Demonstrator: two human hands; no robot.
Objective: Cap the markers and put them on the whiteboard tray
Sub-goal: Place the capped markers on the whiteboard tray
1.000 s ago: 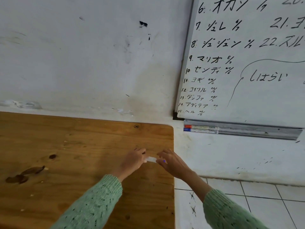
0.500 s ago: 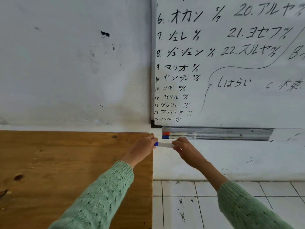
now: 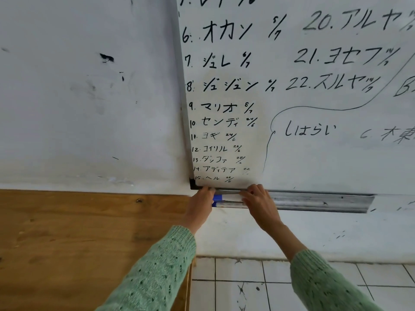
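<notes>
A white marker with a blue cap (image 3: 226, 197) lies level at the left end of the grey whiteboard tray (image 3: 318, 202). My left hand (image 3: 199, 207) grips its capped end. My right hand (image 3: 258, 202) pinches its other end, fingers over the tray. Just below it in the tray another marker (image 3: 229, 204) shows a blue end. I cannot see the orange-capped marker; the hands and the held marker cover that spot.
The whiteboard (image 3: 314, 97) with black handwriting hangs on a scuffed white wall (image 3: 89, 97). A wooden table (image 3: 78, 243) stands at lower left, its corner next to my left wrist. White floor tiles (image 3: 258, 286) lie below the tray.
Both hands carried the blue-capped marker up from beside the table's corner to the tray's left end. The view moved closer to the whiteboard.
</notes>
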